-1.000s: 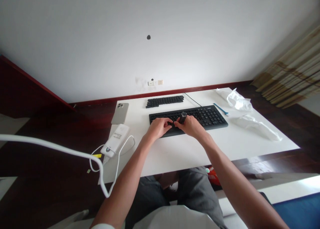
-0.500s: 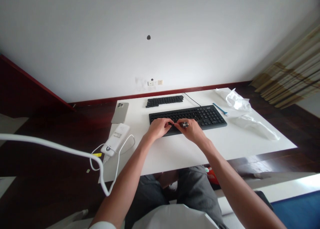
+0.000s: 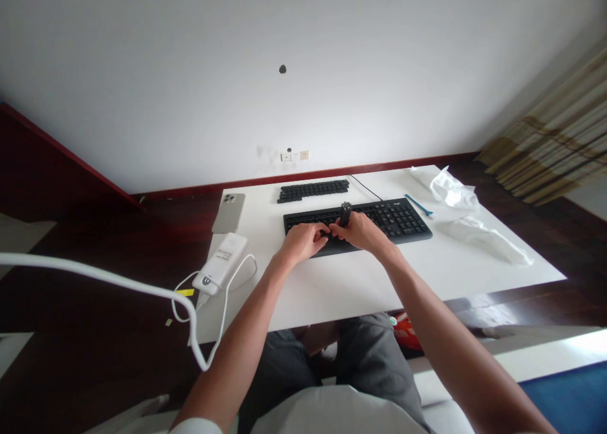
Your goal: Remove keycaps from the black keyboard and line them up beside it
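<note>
On a black full-size keyboard (image 3: 393,219) my two hands meet over the front left keys. My right hand (image 3: 360,231) grips a small black cylindrical object (image 3: 346,214), which stands upright above the keys. Its exact kind is hard to tell. My left hand (image 3: 303,241) curls down onto the keys, with its fingertips next to my right hand. Whatever lies under those fingertips is hidden.
The white table (image 3: 379,288) also holds a rows-shaped block of black keycaps (image 3: 313,191), a phone (image 3: 228,212), a white power bank (image 3: 220,264) with a white cable (image 3: 95,271), a blue pick (image 3: 418,205) and crumpled white plastic (image 3: 453,190).
The black object in my right hand has tilted from nearly end-on toward me to upright. My hands stay together over the keyboard.
</note>
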{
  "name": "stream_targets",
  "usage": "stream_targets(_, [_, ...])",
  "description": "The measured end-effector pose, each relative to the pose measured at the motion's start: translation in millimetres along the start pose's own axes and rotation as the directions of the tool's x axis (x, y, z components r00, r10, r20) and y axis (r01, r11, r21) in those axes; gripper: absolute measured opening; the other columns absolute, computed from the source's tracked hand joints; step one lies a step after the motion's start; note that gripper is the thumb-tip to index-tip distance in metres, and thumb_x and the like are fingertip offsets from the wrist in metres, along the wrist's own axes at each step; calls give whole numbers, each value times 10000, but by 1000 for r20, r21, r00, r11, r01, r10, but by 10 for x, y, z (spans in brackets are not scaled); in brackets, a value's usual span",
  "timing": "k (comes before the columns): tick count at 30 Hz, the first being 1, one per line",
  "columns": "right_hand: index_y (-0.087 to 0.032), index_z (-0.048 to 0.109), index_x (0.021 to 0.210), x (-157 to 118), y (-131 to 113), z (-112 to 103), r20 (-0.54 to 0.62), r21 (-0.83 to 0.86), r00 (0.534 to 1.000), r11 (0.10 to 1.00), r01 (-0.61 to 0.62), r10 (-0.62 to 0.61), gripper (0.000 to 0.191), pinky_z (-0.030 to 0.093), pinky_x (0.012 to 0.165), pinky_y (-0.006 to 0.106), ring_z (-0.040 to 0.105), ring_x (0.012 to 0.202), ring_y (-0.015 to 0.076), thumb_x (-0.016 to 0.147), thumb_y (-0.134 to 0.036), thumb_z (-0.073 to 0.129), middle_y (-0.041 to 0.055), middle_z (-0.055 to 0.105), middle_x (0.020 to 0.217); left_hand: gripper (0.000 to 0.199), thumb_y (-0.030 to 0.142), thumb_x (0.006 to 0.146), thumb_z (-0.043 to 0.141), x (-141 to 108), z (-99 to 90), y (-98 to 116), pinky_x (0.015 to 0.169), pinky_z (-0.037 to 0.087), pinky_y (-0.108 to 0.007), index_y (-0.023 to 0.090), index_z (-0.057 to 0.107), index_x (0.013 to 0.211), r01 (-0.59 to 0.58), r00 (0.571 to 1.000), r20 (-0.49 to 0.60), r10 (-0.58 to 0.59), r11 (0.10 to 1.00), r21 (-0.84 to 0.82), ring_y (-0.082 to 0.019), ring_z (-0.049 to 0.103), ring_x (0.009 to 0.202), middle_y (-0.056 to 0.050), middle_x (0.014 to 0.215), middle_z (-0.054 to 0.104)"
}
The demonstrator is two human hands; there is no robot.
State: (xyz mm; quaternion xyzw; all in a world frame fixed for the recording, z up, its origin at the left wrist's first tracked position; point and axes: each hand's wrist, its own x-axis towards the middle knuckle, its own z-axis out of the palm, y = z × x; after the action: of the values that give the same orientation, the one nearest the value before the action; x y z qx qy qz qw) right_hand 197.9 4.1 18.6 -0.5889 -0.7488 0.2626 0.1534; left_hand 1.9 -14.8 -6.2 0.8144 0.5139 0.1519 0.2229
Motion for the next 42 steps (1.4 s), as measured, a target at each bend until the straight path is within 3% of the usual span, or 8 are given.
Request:
stream_targets(5, [-202,701,628,68,-40,9,19,-94,1000,995,25,-23,334,418,591,287,693,635,238,906,-387,682,78,705,612,172,362,926,667,20,50,33,703,469,-262,256,717,1053,43,999,-8,-43,998,49,-194,705,766,15,805,734])
stream_targets(9, [-180,708,698,72,-63,75,-19,-223,1000,974,-25,21,329,411,590,310,721,708,296,910,-427,660,138,720,691,231,471,943,642,40,152,92,718,484,-289,254,692,1005,114,992,-74,-107,988,103,-234,725,809,-11,828,744])
stream_targets(12, [-172,724,740,66,-86,88,-8,-256,999,965,-48,48,334,416,599,320,728,747,315,929,-423,613,160,731,739,208,451,952,610,50,205,132,725,494,-302,261,679,998,162,983,-108,-148,978,133,-250,730,834,-23,868,758])
stream_targets(18, [-206,756,820,37,-60,30,-21,-97,1000,995,1,-3,207,443,673,296,726,782,277,884,-398,711,100,749,761,231,456,934,601,66,216,178,741,507,-315,253,671,1020,197,977,-108,-181,967,162,-260,733,846,-39,885,764])
stream_targets(24, [-242,728,961,22,-24,-30,31,-10,986,986,166,-165,153,439,653,274,688,720,220,926,-368,646,24,752,766,258,442,915,625,57,202,176,776,520,-313,269,674,1101,200,978,-92,-187,967,156,-253,741,884,-20,922,773])
stream_targets(28, [-236,697,909,27,-42,-49,1,70,972,970,233,-234,153,432,662,267,653,680,185,950,-294,560,-3,740,761,196,410,891,660,51,200,157,741,517,-297,281,684,1037,172,981,-114,-159,978,117,-231,742,850,13,907,772])
stream_targets(33, [-220,710,786,36,-46,-55,10,115,963,957,266,-268,326,424,661,268,622,633,169,997,-342,493,-5,684,657,170,388,876,686,54,192,163,718,508,-288,298,714,1018,158,980,-137,-147,985,69,-221,740,833,30,904,775])
stream_targets(42, [-204,694,737,123,-16,9,-30,129,973,965,230,-228,382,415,660,273,607,589,165,998,-404,499,-5,661,604,136,381,871,696,68,201,158,692,476,-290,287,718,966,164,978,-137,-158,986,31,-215,723,775,28,836,761])
